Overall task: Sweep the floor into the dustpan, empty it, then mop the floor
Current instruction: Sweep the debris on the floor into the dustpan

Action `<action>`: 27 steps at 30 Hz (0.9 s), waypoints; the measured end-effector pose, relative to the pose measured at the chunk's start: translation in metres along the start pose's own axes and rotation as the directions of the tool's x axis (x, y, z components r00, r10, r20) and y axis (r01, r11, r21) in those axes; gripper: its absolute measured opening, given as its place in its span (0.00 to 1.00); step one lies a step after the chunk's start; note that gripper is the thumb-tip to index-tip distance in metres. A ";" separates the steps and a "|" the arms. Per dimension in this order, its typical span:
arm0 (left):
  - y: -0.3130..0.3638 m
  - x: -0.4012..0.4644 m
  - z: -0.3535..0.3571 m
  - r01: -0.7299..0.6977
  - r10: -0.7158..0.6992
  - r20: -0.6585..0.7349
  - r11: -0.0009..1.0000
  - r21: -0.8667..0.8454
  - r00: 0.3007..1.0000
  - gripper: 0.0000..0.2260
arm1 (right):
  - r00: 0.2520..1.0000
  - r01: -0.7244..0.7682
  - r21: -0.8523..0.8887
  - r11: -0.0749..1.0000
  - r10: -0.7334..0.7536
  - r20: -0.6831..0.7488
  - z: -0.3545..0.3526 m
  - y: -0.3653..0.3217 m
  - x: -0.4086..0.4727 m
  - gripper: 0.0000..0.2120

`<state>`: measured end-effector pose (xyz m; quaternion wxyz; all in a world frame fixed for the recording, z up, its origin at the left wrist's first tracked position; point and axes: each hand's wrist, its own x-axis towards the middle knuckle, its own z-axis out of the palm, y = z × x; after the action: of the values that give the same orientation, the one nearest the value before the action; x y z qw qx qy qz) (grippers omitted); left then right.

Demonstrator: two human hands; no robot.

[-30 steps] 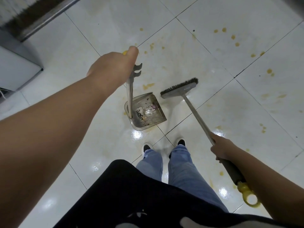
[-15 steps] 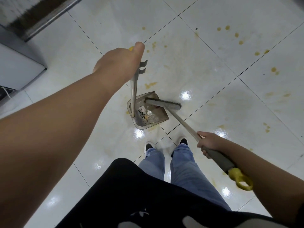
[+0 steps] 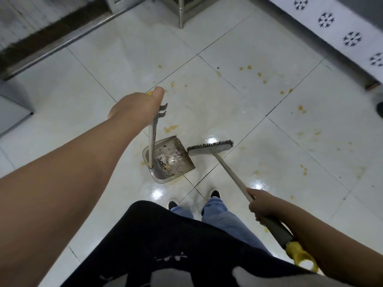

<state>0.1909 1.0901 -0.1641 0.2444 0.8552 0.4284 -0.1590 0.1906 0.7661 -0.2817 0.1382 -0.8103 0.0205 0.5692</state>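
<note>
Hands: two, bare, well apart, each clamped on a long handle. Left hand, fingers wrapped round the top of the dustpan's upright metal pole, arm stretched forward. Right hand, low and close to the body, fingers curled round the broom shaft above its dark grip.

Floor: glossy white tile with dark grout lines, dotted with yellowish-brown stains ahead and to the right.

Broom: long thin metal shaft with dark sleeve and yellow hanging loop at the near end, flat grey head with dark bristles at the far end. Long axis runs from the right hand forward and leftward. Head lies just beside the dustpan's open right edge; whether it touches the tile cannot be told.

Dustpan: grey metal scoop, rounded back wall, on the tile just ahead of the feet, below the left hand. Mouth opens rightward, toward the broom head. Pole near-vertical.

Debris: small pale and dark scraps, lying inside the pan.

Stage, as judged: sweeping step, pan partly loaded, emptying and mopping not yet done. The next stroke depends on the broom head lying to the right of the pan's mouth; a leftward pull by the right hand would carry dirt in while the left hand steadies the pan.
</note>
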 end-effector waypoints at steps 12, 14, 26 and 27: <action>-0.030 -0.004 -0.018 0.005 0.045 0.132 0.935 -0.354 0.990 0.21 | 0.985 -0.162 0.617 0.770 0.086 0.151 0.021 0.006 -0.014 0.14; -0.020 -0.007 -0.022 -0.018 0.076 0.125 0.914 -0.406 0.989 0.20 | 0.981 -0.196 0.841 0.505 0.099 0.170 0.012 0.026 -0.022 0.13; 0.132 -0.080 0.048 -0.130 0.226 0.187 0.898 -0.421 0.956 0.21 | 0.983 -0.183 0.982 0.046 0.004 0.183 -0.068 0.172 -0.049 0.15; 0.151 -0.090 0.061 -0.138 0.239 0.198 0.897 -0.420 0.951 0.21 | 0.985 -0.171 0.985 0.029 0.004 0.171 -0.077 0.190 -0.051 0.15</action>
<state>0.2570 0.9197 -0.1286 0.4798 0.7984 0.3328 -0.1472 0.2069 0.5586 -0.2488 0.6276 -0.4478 0.4511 0.4496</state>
